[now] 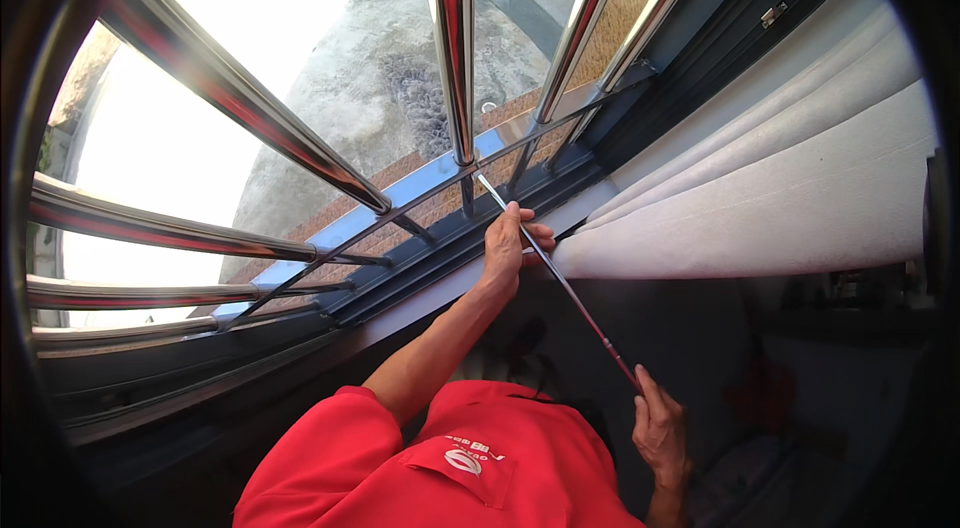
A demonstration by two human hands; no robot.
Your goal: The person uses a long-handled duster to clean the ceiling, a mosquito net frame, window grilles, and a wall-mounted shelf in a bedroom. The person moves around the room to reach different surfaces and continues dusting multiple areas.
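A long thin metal rod (564,286) slants across the middle of the view. Its silver upper end reaches the flat crossbar (420,187) of the window bars, close to the foot of an upright steel bar (452,40); whether the tip touches the metal cannot be made out. My left hand (506,243) holds the upper part of the rod between thumb and fingers, just inside the window frame (551,187). Lower down on the right, my right hand (658,419) grips the rod's other end, where the shaft looks dark red. The fingers hide that end.
More shiny steel bars (262,115) curve away to the left. A white curtain (750,205) hangs at the right beside the frame, its edge near my left fingers. Outside lie a stone ledge (397,172) and a grey mat-like thing (420,104). The room below is dark.
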